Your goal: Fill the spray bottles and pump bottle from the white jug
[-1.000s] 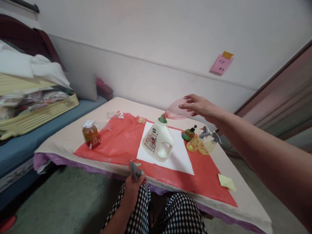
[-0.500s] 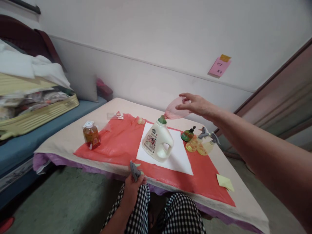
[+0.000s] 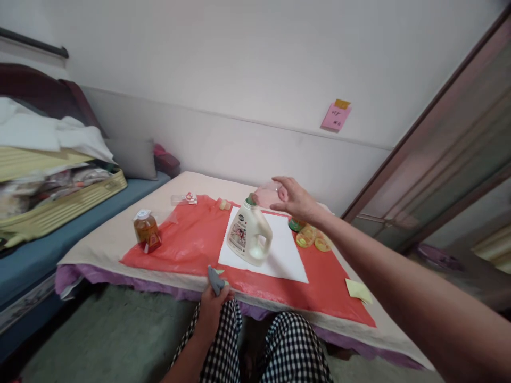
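In my left hand (image 3: 214, 299), near the table's front edge, is a grey trigger spray head (image 3: 216, 280); the fingers are closed round it. My right hand (image 3: 295, 201) grips the wide base end of a translucent pink bottle (image 3: 266, 194), thumb below and fingers above. That bottle is tilted, its narrow end at the mouth of a cream detergent jug (image 3: 259, 242). Something green (image 3: 250, 200) sits in the jug's mouth. The jug stands upright on a white sheet (image 3: 287, 260). Whether liquid flows cannot be made out.
An amber-filled bottle (image 3: 147, 230) stands at left on the red plastic sheet (image 3: 187, 234). Yellow-liquid bottles (image 3: 305, 236) and a green bottle (image 3: 295, 224) are partly behind my right arm. A yellow paper (image 3: 359, 291) lies at right. A wall (image 3: 239, 143) rises behind.
The camera view has shifted, so the scene sits further left. My right hand and the pink bottle are lower, the bottle nearer level. My left hand still holds the spray head.
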### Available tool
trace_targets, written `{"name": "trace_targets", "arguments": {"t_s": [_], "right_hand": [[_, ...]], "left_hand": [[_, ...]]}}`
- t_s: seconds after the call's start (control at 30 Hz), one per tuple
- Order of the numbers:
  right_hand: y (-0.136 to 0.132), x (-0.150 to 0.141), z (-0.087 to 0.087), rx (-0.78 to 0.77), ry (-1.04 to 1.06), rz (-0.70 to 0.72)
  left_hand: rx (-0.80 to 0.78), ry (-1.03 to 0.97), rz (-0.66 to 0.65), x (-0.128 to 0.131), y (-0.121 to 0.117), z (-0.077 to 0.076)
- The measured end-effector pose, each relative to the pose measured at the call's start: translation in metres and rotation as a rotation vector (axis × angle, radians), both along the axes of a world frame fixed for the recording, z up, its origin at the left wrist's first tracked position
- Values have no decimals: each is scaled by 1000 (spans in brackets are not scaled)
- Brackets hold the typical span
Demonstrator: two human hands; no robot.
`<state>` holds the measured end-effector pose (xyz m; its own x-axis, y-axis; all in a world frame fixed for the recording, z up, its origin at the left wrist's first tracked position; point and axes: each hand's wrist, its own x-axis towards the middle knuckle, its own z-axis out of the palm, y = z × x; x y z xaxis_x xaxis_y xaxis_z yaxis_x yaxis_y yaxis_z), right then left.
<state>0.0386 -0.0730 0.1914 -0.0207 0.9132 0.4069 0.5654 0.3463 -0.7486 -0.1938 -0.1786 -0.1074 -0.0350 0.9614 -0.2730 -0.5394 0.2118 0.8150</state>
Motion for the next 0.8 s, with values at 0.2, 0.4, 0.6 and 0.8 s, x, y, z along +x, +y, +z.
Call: {"name": "trace_targets", "arguments": {"t_s": [0.2,0.4,0.6,0.8], "right_hand": [[-33,1,-71,-84,588,-240],[-107,11,-132,-331,1160,-136],[-186,33,-159,-357,1431,-113],[-221,39,-151,-253,1440,-53]], "left_hand": [[-38,-67,53,2,5,16],[53,-201,103,3,4,72],[199,-386,126,0,-5,170],[218,-412,99,6,-26,210]]}}
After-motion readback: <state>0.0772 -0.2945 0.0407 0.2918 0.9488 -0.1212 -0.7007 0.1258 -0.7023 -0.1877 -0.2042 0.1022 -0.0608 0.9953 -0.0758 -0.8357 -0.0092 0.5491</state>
